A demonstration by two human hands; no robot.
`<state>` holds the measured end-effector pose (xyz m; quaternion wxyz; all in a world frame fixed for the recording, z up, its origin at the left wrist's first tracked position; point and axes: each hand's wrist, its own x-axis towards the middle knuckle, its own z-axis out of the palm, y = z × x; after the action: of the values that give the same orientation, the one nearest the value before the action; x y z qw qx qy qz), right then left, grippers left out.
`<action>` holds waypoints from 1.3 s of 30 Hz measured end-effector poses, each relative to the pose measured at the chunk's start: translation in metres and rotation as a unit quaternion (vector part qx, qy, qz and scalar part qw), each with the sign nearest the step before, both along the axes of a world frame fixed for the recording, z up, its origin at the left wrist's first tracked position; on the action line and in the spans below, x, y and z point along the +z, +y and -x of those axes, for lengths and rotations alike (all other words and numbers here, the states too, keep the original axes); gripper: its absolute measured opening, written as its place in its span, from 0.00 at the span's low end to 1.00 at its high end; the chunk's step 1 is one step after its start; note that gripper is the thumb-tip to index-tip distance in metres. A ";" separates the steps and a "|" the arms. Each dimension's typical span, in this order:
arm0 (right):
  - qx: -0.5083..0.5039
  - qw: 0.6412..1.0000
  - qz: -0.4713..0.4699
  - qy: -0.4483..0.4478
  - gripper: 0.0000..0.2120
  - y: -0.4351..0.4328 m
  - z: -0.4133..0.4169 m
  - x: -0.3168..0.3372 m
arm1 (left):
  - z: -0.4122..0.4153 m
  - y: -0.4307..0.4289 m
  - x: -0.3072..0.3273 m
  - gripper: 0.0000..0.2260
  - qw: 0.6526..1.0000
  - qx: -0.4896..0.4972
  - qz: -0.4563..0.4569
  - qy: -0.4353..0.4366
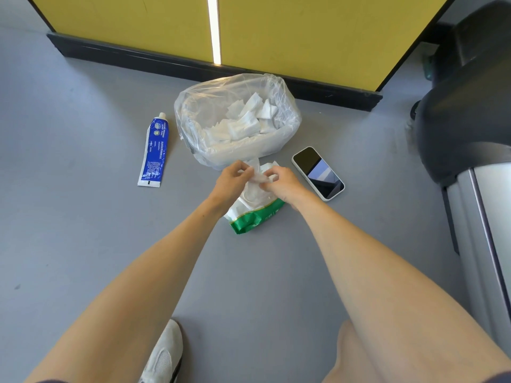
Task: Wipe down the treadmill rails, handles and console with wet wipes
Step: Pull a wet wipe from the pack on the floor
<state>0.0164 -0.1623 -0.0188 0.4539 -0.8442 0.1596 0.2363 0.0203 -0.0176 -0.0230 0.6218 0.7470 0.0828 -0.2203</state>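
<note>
The wipes pack (253, 217) is white with a green end. The tube (154, 150) is blue and white, the phone (318, 173) black-screened, white-edged; yellow wall panels (304, 31) stand far.

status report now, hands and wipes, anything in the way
Left grip and right grip both pinching a wipe above the pack. Treadmill at right, untouched. Bin and phone close by, not blocking.

**Gym or fitness room, indoors**

Treadmill (467, 111) at the right edge, dark motor cover, silver side rail (495, 230). Smooth grey floor (83, 230), looks like vinyl. Yellow wall panels (304, 31) with black skirting (166, 60) along the base. Commercial or home gym: cannot tell.
</note>
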 end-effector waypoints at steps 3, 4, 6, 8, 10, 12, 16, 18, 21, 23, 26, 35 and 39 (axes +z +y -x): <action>-0.065 0.997 0.014 -0.047 0.07 -0.003 -0.003 0.002 | 0.009 0.005 -0.014 0.05 0.994 0.035 -0.103 -0.017; -0.086 0.995 -0.002 -0.059 0.05 -0.003 -0.004 0.004 | 0.015 0.005 -0.019 0.08 0.982 -0.009 -0.182 -0.045; -0.112 0.991 -0.037 -0.056 0.02 0.001 -0.006 0.008 | 0.025 0.004 -0.029 0.13 0.942 -0.105 -0.302 -0.101; -0.127 0.987 -0.094 -0.026 0.04 0.008 -0.007 0.011 | 0.028 -0.003 -0.034 0.16 0.920 -0.124 -0.355 -0.114; -0.148 0.978 -0.147 0.004 0.05 0.012 -0.010 0.013 | 0.026 -0.012 -0.034 0.16 0.910 -0.116 -0.387 -0.098; -0.209 0.958 -0.199 0.005 0.03 0.011 -0.013 0.017 | 0.025 -0.018 -0.034 0.15 0.890 -0.130 -0.427 -0.092; -0.337 0.918 -0.207 -0.026 0.07 -0.007 -0.014 0.024 | 0.034 -0.016 -0.044 0.24 0.856 -0.146 -0.465 -0.174; -0.353 0.915 -0.194 -0.008 0.09 -0.015 -0.007 0.022 | 0.039 -0.013 -0.050 0.32 0.871 -0.059 -0.443 -0.206; -0.386 0.899 -0.205 0.021 0.13 -0.022 0.002 0.019 | 0.037 -0.005 -0.046 0.34 0.932 0.096 -0.323 -0.131; -0.406 0.885 -0.225 0.026 0.11 -0.025 0.003 0.022 | 0.036 0.001 -0.042 0.27 0.949 0.051 -0.269 -0.155; -0.415 0.885 -0.211 0.026 0.10 -0.029 0.004 0.024 | 0.048 0.002 -0.041 0.19 0.893 -0.121 -0.323 -0.290; -0.390 0.886 -0.241 0.067 0.17 -0.030 0.007 0.022 | 0.054 -0.008 -0.049 0.23 0.754 -0.370 -0.492 -0.230; -0.423 0.861 -0.275 0.062 0.23 -0.016 0.011 0.025 | 0.026 -0.027 -0.007 0.12 0.922 -0.249 -0.297 0.029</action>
<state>0.0050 -0.1780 0.0060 0.7129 -0.5200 0.4579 0.1081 -0.0057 -0.0449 -0.0298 0.2945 0.8872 -0.0262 -0.3543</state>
